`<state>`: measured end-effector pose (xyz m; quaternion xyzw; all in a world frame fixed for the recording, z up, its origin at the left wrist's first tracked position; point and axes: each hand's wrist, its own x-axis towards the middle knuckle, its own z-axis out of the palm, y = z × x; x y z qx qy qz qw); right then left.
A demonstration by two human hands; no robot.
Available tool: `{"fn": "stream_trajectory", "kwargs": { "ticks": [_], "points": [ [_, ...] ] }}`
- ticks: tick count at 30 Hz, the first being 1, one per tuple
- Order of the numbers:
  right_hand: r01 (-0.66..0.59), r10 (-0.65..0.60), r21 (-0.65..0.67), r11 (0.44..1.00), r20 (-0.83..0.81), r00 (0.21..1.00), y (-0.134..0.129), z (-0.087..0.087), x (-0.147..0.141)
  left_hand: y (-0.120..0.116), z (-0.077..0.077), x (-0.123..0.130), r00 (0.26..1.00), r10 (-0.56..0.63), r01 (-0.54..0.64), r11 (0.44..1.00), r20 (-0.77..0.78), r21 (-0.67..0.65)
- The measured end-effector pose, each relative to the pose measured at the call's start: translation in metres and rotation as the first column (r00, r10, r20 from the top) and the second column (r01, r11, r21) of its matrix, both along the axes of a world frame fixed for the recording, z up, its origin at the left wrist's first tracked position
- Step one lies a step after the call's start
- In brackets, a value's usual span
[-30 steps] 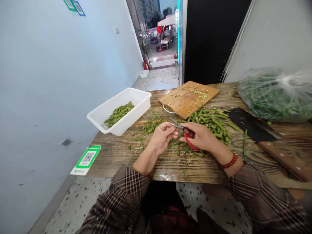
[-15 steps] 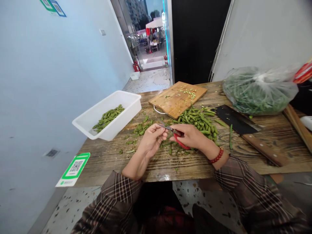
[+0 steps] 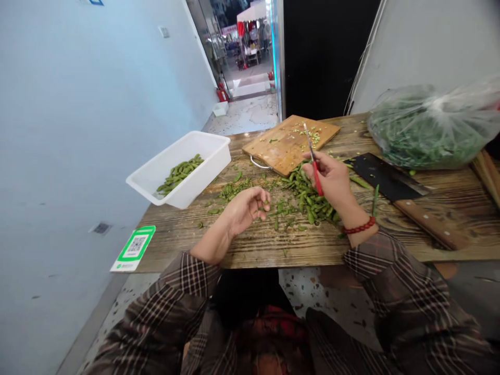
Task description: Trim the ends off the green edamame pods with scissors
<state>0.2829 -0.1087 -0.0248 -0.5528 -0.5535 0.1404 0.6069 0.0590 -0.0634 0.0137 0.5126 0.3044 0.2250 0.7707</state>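
Note:
My right hand (image 3: 330,179) holds red-handled scissors (image 3: 315,174), blades pointing up and away over the cutting board's near side. Just below it lies a pile of green edamame pods (image 3: 312,200). My left hand (image 3: 248,208) hovers over the table, left of that pile, with its fingers curled inward. A bit of green shows at its fingertips, but I cannot make out what it is. Small green trimmings (image 3: 232,190) are scattered behind and around the left hand. More pods (image 3: 179,174) lie in a white plastic bin (image 3: 195,190) at the left.
A wooden cutting board (image 3: 273,151) with pale green bits lies at the back. To the right are a cleaver (image 3: 390,179) with a wooden handle and a clear bag of greens (image 3: 425,135). A QR-code card (image 3: 135,247) sits at the table's left front corner.
My right hand has lifted the scissors away from my left hand, up and to the right, over the pile of pods. The left hand stays near its place, fingers curled. The view has shifted slightly.

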Motion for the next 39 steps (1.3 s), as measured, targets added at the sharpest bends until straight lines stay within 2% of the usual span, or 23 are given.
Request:
{"fn": "stream_trajectory", "kwargs": {
  "ticks": [2,3,4,5,7,9,10,11,12,13,15,18,20,23,24,25,26,28,31,33,35,37,39],
  "points": [
    [0.056,-0.053,0.026,0.998,-0.106,0.993,0.003,0.001,0.003,-0.008,-0.002,0.006,0.986,-0.094,0.111,0.986,-0.137,0.123],
    [0.084,-0.078,0.036,0.996,-0.144,0.986,0.003,0.001,0.004,-0.015,-0.004,0.010,0.965,-0.152,0.200,0.954,-0.213,0.224],
    [0.092,-0.084,0.039,0.995,-0.166,0.983,0.004,0.002,0.004,-0.022,-0.007,0.014,0.934,-0.204,0.302,0.890,-0.292,0.343],
    [0.097,-0.088,0.039,0.995,-0.179,0.980,0.005,0.002,0.003,-0.031,-0.011,0.018,0.896,-0.238,0.406,0.784,-0.376,0.470],
    [0.103,-0.095,0.035,0.994,-0.183,0.979,0.005,0.003,0.003,-0.050,-0.022,0.023,0.816,-0.212,0.566,0.480,-0.537,0.670],
    [0.116,-0.109,0.032,0.993,-0.177,0.978,0.005,0.003,0.002,-0.066,-0.034,0.024,0.742,-0.096,0.669,0.167,-0.664,0.724],
    [0.121,-0.113,0.031,0.992,-0.177,0.978,0.005,0.003,0.002,-0.071,-0.039,0.024,0.714,-0.045,0.700,0.040,-0.699,0.713],
    [0.121,-0.113,0.031,0.992,-0.179,0.977,0.004,0.003,0.003,-0.072,-0.043,0.024,0.692,-0.007,0.721,-0.055,-0.722,0.691],
    [0.117,-0.109,0.033,0.993,-0.182,0.977,0.004,0.003,0.003,-0.069,-0.046,0.023,0.679,0.027,0.731,-0.115,-0.734,0.672],
    [0.110,-0.101,0.036,0.993,-0.184,0.978,0.004,0.003,0.003,-0.063,-0.048,0.023,0.676,0.059,0.734,-0.141,-0.735,0.664],
    [0.098,-0.089,0.040,0.994,-0.183,0.979,0.003,0.003,0.002,-0.040,-0.050,0.023,0.681,0.150,0.732,-0.112,-0.717,0.672],
    [0.089,-0.082,0.031,0.996,-0.181,0.980,0.003,0.002,0.002,0.011,-0.050,0.016,0.651,0.344,0.717,0.014,-0.677,0.697],
    [0.084,-0.079,0.020,0.996,-0.185,0.980,0.003,0.001,0.002,0.046,-0.047,0.004,0.571,0.474,0.726,0.091,-0.671,0.682],
    [0.087,-0.081,0.018,0.996,-0.202,0.976,0.003,0.002,0.002,0.087,-0.036,-0.018,0.371,0.614,0.758,0.233,-0.697,0.609],
    [0.089,-0.082,0.021,0.996,-0.207,0.975,0.003,0.003,0.002,0.095,-0.031,-0.023,0.327,0.650,0.758,0.253,-0.686,0.602],
    [0.089,-0.082,0.024,0.996,-0.210,0.974,0.004,0.003,0.002,0.100,-0.026,-0.024,0.317,0.683,0.743,0.253,-0.658,0.620],
    [0.087,-0.080,0.023,0.996,-0.211,0.974,0.004,0.003,0.002,0.101,-0.022,-0.022,0.336,0.702,0.717,0.242,-0.628,0.654],
    [0.083,-0.078,0.017,0.996,-0.210,0.975,0.004,0.003,0.002,0.096,-0.015,-0.006,0.445,0.664,0.653,0.218,-0.601,0.725],
    [0.089,-0.087,-0.001,0.996,-0.212,0.973,0.004,0.002,0.002,0.078,-0.016,0.036,0.625,0.436,0.619,0.230,-0.648,0.751],
    [0.092,-0.091,-0.008,0.996,-0.210,0.973,0.005,0.002,0.002,0.066,-0.022,0.064,0.642,0.361,0.621,0.272,-0.676,0.735],
    [0.090,-0.090,-0.007,0.996,-0.203,0.975,0.005,0.001,0.002,0.058,-0.028,0.084,0.613,0.377,0.616,0.323,-0.694,0.719],
    [0.089,-0.087,0.002,0.996,-0.190,0.978,0.006,0.000,0.002,0.054,-0.034,0.093,0.604,0.389,0.606,0.343,-0.696,0.718],
    [0.085,-0.082,0.008,0.996,-0.178,0.981,0.007,-0.001,0.002,0.052,-0.038,0.090,0.631,0.352,0.604,0.336,-0.692,0.722]
  ]
}}
